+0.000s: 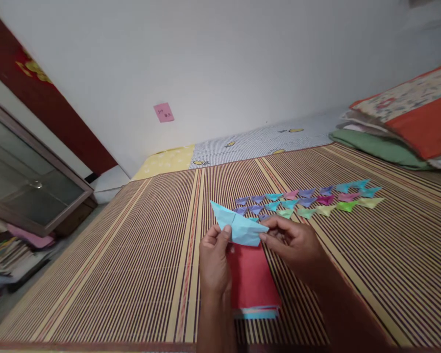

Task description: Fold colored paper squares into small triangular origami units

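A light blue folded paper boat (242, 226) is held up between both hands. My left hand (216, 255) pinches its lower left part, thumb on the near face. At the boat's right tip, my right hand (294, 245) grips the paper between thumb and fingers. Below them lies a stack of coloured paper sheets (255, 279), red on top with light blue and other edges showing underneath. Just beyond the hands stand rows of small folded paper boats (306, 201) in purple, blue, pink, green and yellow, some partly hidden behind the held one.
A striped bamboo mat (139, 255) covers the surface. Folded bedding (407, 122) is piled at the far right. A pink note (163, 112) sticks to the white wall. Left of the mat are a glass-fronted cabinet (33, 166) and a pile of books (7, 255).
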The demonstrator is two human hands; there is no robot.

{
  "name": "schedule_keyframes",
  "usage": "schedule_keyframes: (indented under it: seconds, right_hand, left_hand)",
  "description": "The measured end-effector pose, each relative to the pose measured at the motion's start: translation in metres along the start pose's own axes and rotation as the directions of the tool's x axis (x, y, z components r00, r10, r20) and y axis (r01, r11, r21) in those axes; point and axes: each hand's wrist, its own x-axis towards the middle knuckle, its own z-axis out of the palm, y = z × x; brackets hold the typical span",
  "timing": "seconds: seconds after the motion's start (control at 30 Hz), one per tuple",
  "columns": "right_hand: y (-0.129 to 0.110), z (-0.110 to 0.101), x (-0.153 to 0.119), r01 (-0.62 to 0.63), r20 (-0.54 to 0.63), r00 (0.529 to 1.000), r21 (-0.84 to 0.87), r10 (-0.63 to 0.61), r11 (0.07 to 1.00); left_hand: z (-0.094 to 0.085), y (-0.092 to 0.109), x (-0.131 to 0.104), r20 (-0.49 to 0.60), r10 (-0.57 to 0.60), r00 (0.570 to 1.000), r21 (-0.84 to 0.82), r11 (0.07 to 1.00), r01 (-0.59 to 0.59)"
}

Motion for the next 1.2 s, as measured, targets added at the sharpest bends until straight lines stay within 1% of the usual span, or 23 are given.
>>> schedule_keyframes:
  seconds: [0.07, 0.13, 0.2, 0.3, 0.37, 0.43, 0.5, 0.6, 0.7, 0.8, 0.87, 0.93, 1.07, 1.1, 1.13, 1.2]
  right_hand:
    - [-0.002, 0.002, 0.0, -0.012, -0.003, 1.0, 0.087, 0.013, 0.996]
    - [-0.003, 0.004, 0.0, -0.075, 0.024, 0.997, 0.202, 0.071, 0.977]
    - [-0.003, 0.006, 0.0, -0.146, 0.075, 0.989, 0.299, 0.129, 0.943]
    - [-0.001, 0.007, 0.0, -0.201, 0.149, 0.976, 0.326, 0.159, 0.924]
    - [0.001, 0.006, 0.0, -0.201, 0.164, 0.974, 0.311, 0.156, 0.929]
    - [0.002, 0.003, 0.001, -0.171, 0.142, 0.981, 0.31, 0.132, 0.935]
    - [0.002, 0.002, 0.002, -0.116, 0.105, 0.991, 0.305, 0.088, 0.945]
    - [0.0, 0.0, 0.003, -0.027, 0.073, 0.997, 0.265, 0.008, 0.964]
    - [-0.002, -0.001, 0.004, 0.046, 0.059, 0.996, 0.223, -0.061, 0.974]
    - [-0.002, 0.0, 0.004, 0.088, 0.036, 0.995, 0.19, -0.096, 0.978]
    - [-0.001, 0.001, 0.004, 0.115, 0.006, 0.993, 0.189, -0.118, 0.975]
    - [0.0, 0.003, 0.004, 0.118, -0.034, 0.993, 0.208, -0.113, 0.971]
    - [0.005, 0.0, 0.006, 0.011, -0.121, 0.992, 0.267, 0.023, 0.964]
    - [0.006, -0.001, 0.007, -0.011, -0.112, 0.993, 0.278, 0.044, 0.96]
    - [0.007, -0.003, 0.007, -0.028, -0.08, 0.995, 0.28, 0.052, 0.96]
    - [0.007, -0.005, 0.007, -0.061, 0.028, 0.998, 0.243, 0.055, 0.968]
  left_hand:
    - [0.001, 0.0, 0.0, 0.007, -0.021, 1.0, -0.014, 1.0, 0.021]
    - [0.001, 0.0, 0.0, 0.0, -0.028, 1.0, -0.02, 0.999, 0.028]
    - [0.002, -0.001, 0.0, -0.006, -0.025, 1.0, -0.032, 0.999, 0.024]
    - [0.004, -0.002, -0.001, 0.004, -0.02, 1.0, -0.056, 0.998, 0.02]
    - [0.005, -0.002, 0.0, 0.021, -0.027, 0.999, -0.067, 0.997, 0.028]
    - [0.005, -0.002, 0.0, 0.04, -0.046, 0.998, -0.087, 0.995, 0.05]
    - [0.005, -0.001, 0.0, 0.054, -0.087, 0.995, -0.1, 0.991, 0.092]
    - [0.004, 0.0, -0.001, 0.073, -0.159, 0.985, -0.07, 0.984, 0.164]
    - [0.003, 0.001, -0.004, 0.135, -0.213, 0.968, -0.021, 0.976, 0.217]
    - [0.004, 0.0, -0.005, 0.2, -0.229, 0.953, -0.001, 0.972, 0.234]
    - [0.005, -0.001, -0.005, 0.226, -0.217, 0.95, 0.001, 0.975, 0.222]
    - [0.005, -0.002, -0.004, 0.219, -0.177, 0.96, 0.004, 0.984, 0.18]
    - [0.004, -0.004, -0.003, 0.115, -0.022, 0.993, 0.084, 0.996, 0.013]
    - [0.004, -0.005, -0.003, 0.094, 0.009, 0.995, 0.11, 0.994, -0.019]
    - [0.005, -0.005, -0.003, 0.083, 0.031, 0.996, 0.131, 0.991, -0.041]
    - [0.006, -0.006, -0.004, 0.078, 0.054, 0.995, 0.15, 0.986, -0.065]
